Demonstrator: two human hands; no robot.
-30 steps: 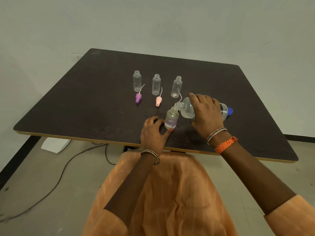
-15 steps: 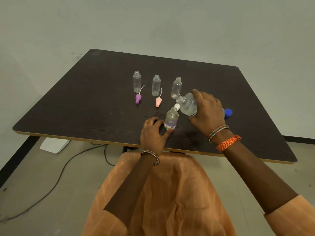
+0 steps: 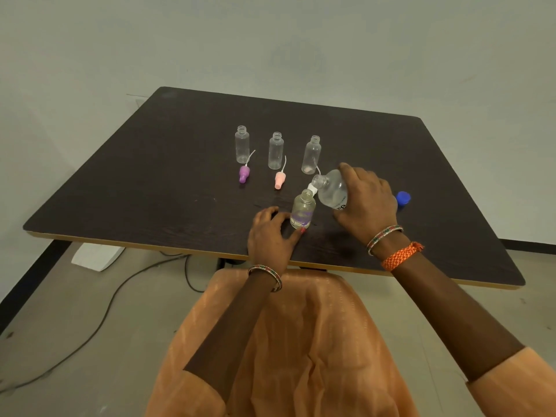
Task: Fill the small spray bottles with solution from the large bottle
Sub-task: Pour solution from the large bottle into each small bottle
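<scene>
- A purple spray cap [image 3: 244, 174] lies on the dark surface [image 3: 150, 182], well left of and beyond the left grip, just in front of an uncapped clear small bottle [image 3: 242, 144].
- A pink spray cap [image 3: 279, 180] lies beyond the left grip, in front of a second uncapped clear bottle [image 3: 276, 150].
- The left hand [image 3: 272, 236] rests on the surface with its fingers curled round the base of the small spray bottle [image 3: 303, 209]; the thumb tip touches the bottle's near foot.
- That bottle stands upright, uncapped, at the right edge of the left grip and just left of the right grip, with some liquid in it.
- A third uncapped clear bottle [image 3: 311, 155] stands beyond both grips.
- A white spray cap [image 3: 312, 189] shows partly between the small bottle's neck and the large bottle.
- The right hand [image 3: 367, 203] wraps over the large bottle [image 3: 332, 191], holding it tilted, its open mouth pointing left, just above and beside the small bottle's mouth.
- A blue cap [image 3: 403, 197] lies on the surface just right of the right grip.
</scene>
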